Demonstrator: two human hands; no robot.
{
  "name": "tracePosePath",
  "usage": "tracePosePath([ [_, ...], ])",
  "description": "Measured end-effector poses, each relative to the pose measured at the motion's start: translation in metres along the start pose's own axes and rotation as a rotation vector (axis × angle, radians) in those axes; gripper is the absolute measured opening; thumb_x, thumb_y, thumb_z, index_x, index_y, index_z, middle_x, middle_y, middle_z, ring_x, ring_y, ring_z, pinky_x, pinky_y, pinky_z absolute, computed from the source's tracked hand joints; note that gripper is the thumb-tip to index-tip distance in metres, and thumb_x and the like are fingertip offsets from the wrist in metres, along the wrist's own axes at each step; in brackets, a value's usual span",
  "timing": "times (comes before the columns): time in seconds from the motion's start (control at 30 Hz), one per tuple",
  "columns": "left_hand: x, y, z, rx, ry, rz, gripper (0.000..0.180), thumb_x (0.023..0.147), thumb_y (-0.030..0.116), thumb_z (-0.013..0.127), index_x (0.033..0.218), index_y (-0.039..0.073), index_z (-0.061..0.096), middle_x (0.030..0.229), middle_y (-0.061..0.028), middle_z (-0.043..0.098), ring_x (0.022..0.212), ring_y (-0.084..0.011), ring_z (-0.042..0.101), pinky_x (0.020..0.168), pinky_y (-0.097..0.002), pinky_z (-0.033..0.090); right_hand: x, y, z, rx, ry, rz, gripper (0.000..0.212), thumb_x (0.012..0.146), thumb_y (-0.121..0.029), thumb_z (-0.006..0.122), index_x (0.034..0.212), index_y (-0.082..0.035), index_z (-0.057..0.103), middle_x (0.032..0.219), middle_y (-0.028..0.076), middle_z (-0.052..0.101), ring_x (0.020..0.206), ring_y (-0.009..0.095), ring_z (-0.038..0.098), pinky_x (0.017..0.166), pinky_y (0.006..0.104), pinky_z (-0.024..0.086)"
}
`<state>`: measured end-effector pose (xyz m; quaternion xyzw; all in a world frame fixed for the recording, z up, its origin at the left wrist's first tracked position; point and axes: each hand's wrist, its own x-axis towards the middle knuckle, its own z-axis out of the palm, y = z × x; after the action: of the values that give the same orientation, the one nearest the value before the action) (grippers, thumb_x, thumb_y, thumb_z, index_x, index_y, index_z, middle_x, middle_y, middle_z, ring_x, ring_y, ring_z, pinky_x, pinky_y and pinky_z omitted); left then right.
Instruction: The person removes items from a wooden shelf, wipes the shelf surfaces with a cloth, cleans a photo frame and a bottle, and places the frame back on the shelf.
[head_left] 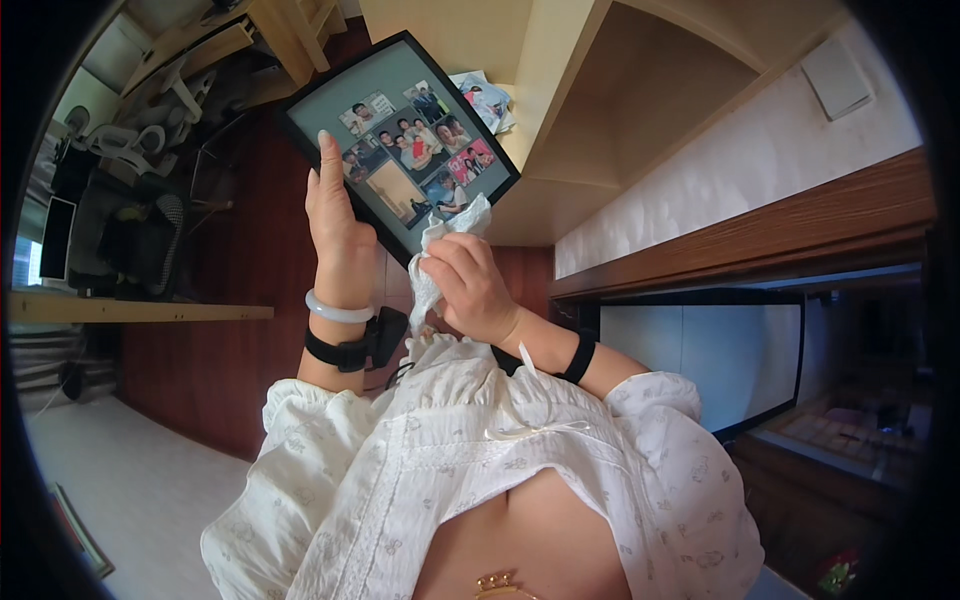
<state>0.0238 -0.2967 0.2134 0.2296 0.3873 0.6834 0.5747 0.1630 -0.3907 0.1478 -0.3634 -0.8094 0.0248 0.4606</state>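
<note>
A black picture frame with several small photos behind its front is held up, tilted, in front of me. My left hand grips its left edge, the thumb lying over the front and the other fingers mostly out of sight behind. In my right hand a crumpled white cloth or tissue is bunched between the fingers. Part of it reaches over the lower corner of the frame, seemingly touching it. A pale bangle and a black strap are on my left wrist, another black strap on my right.
Wooden shelving stands just beyond and right of the frame, with loose photos or prints on it. At the left are a dark chair and a monitor. Reddish wooden floor lies below.
</note>
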Motion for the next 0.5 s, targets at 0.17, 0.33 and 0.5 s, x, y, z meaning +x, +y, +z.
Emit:
tracePosePath([
  [0.17,0.000,0.001,-0.005,-0.003,-0.053,-0.009,0.045,0.091,0.038,0.056,0.117,0.002,0.054,0.110,-0.0087,0.062,0.098,-0.0180,0.060,0.086,-0.0318,0.050,-0.009,0.033,-0.020,0.020,-0.093,-0.112,0.037,0.067,-0.008,0.064,0.104,-0.003,0.060,0.110,0.013,0.056,0.104,0.031,0.052,0.089,0.0417,0.041],
  [0.33,-0.005,0.009,-0.004,0.021,-0.074,-0.003,0.046,0.090,0.040,0.057,0.117,0.004,0.052,0.112,-0.0072,0.059,0.100,-0.0180,0.059,0.086,-0.0321,0.049,-0.007,0.085,-0.053,-0.207,-0.014,0.095,0.042,0.067,-0.001,0.057,0.109,-0.001,0.059,0.111,0.012,0.055,0.106,0.031,0.051,0.092,0.0410,0.040],
  [0.5,-0.010,0.011,0.002,0.056,-0.054,0.028,0.043,0.090,0.039,0.058,0.115,0.005,0.051,0.110,-0.0059,0.059,0.097,-0.0168,0.058,0.084,-0.0318,0.049,0.007,0.103,-0.054,-0.165,-0.033,0.104,0.039,0.066,0.008,0.050,0.103,0.001,0.059,0.101,0.014,0.056,0.096,0.031,0.054,0.084,0.0354,0.046],
])
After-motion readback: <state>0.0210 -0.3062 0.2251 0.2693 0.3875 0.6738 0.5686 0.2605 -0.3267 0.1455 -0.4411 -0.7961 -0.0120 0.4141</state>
